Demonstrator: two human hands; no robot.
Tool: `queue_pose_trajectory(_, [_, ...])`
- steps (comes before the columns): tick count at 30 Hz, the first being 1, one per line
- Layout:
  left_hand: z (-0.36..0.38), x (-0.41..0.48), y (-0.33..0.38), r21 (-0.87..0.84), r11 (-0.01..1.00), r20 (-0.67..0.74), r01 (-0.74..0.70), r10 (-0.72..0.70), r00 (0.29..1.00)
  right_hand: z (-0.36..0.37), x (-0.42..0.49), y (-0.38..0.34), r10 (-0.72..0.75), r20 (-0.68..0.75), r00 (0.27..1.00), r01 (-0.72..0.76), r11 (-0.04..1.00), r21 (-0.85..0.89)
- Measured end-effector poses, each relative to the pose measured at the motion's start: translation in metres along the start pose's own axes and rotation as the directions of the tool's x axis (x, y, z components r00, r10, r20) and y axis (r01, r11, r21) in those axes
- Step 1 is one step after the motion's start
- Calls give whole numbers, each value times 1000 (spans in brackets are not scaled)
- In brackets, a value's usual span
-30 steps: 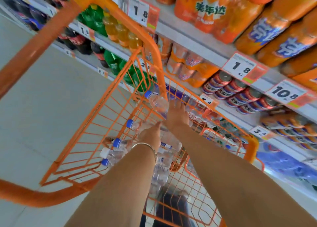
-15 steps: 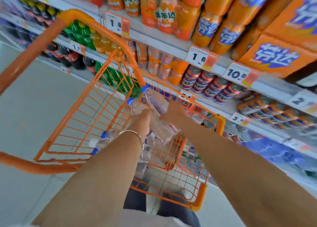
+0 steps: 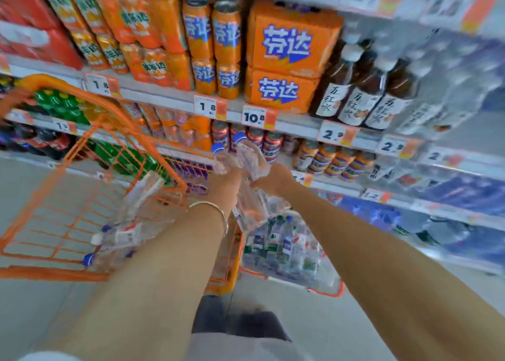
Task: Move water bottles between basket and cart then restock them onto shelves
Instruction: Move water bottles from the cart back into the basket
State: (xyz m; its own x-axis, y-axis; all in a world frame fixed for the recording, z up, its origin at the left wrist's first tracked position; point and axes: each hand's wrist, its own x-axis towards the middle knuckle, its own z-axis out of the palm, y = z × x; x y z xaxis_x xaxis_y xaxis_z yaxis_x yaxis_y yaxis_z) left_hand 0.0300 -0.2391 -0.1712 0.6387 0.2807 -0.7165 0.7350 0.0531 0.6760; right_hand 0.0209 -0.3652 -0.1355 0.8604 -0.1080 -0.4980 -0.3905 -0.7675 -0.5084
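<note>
Though blur softens them, left hand, right hand (both curled) round water bottles.

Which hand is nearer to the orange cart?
Left. The left hand, gripping a water bottle, is just right of the orange cart; the right hand, gripping a second bottle, is farther right.

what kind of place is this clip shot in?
Most likely a supermarket drinks aisle: long white shelves carrying white-and-orange price tags, stacked orange cardboard soda cartons, and an orange wire shopping cart holding clear plastic water bottles.
</note>
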Motion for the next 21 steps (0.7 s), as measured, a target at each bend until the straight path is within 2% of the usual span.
queue_pose_trajectory(2, [30,23,-19,-50,999,-9,-19,18,1000,-14,-7,27,61,-13,998,-60,997,41])
queue_pose_trajectory(5, [67,-13,-16,111,992,144,-65,49,988,-26,-13,63,165,-29,986,-162,982,96])
queue_pose_trajectory(10, [125,-10,-49,312,939,231,-141,69,970,-17,-10,134,329,-27,944,-306,903,301])
queue_pose_trajectory(12, [145,4,-73,382,912,207,-150,74,976,-2,0,161,373,-13,928,-342,864,369])
queue_pose_trajectory(14, [161,23,-100,454,888,149,-75,7,989,16,14,187,428,57,902,-412,814,411])
queue_pose_trajectory(18, [187,85,-166,544,839,68,5,-50,996,75,59,247,485,158,860,-507,778,370])
queue_pose_trajectory(21, [193,137,-216,557,825,12,89,-115,993,133,96,278,488,190,852,-523,775,354])
